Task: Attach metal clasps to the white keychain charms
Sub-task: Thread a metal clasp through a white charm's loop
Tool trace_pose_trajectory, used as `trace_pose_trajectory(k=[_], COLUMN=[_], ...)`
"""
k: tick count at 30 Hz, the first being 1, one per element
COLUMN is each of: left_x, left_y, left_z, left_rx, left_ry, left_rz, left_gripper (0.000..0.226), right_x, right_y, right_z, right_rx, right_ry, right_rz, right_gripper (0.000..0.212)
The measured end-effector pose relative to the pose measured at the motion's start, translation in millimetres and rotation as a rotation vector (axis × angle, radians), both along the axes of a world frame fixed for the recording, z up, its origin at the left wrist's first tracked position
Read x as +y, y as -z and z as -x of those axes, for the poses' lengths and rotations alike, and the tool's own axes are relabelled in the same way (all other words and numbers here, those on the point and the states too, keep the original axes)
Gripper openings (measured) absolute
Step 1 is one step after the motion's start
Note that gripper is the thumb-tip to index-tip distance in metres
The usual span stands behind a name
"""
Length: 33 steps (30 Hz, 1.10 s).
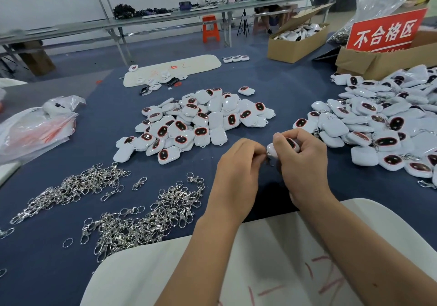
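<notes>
Head view shows us mid-attachment: our right hand (305,161) curls around one white charm (287,146), dark face up, while our left hand (238,163) pinches something small at the charm's lower corner, presumably a metal clasp (269,161), though it is mostly hidden between the fingers. We judge the ring is being threaded through the charm's loop. Next we need to seat the ring fully, then drop the piece onto the finished heap (383,126) right of the grip, where charms already carry clasps. Left of and below the grip lie loose clasps (151,213) on the blue tabletop (279,81). Beyond the grip sits the heap of bare charms (201,121), our next pick.
</notes>
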<state>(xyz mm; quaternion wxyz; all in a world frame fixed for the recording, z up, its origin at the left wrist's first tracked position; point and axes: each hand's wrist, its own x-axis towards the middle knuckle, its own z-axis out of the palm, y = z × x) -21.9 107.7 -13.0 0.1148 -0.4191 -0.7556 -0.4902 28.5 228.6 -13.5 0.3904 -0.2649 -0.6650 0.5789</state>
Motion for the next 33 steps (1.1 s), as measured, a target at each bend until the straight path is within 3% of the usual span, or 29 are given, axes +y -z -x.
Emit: trace_pose_trajectory(k=[9, 18, 23, 28, 33], left_x=[-5, -7, 0, 3, 6], left_y=[-1, -7, -6, -2, -1], left_z=[3, 2, -5, -8, -3], left_rx=[0.068, 0.044, 0.106, -0.229, -0.608], left_ry=[-0.039, -0.063, -0.087, -0.029, 0.018], left_rz=[0.008, 0.192, 0.215, -0.156, -0.329], left_gripper=[0.013, 0.019, 0.018, 0.012, 0.013], right_x=[-1, -12, -12, -3, 0], right_y=[0, -2, -1, 0, 0], right_z=[0, -6, -6, 0, 2], right_rx=[0.014, 0.016, 0.043, 0.071, 0.169], right_ry=[-0.033, 0.108, 0.187, 0.035, -0.242], right_rz=[0.02, -0.434, -0.462, -0.12, 0.14], right_gripper=[0.019, 0.022, 0.023, 0.02, 0.032])
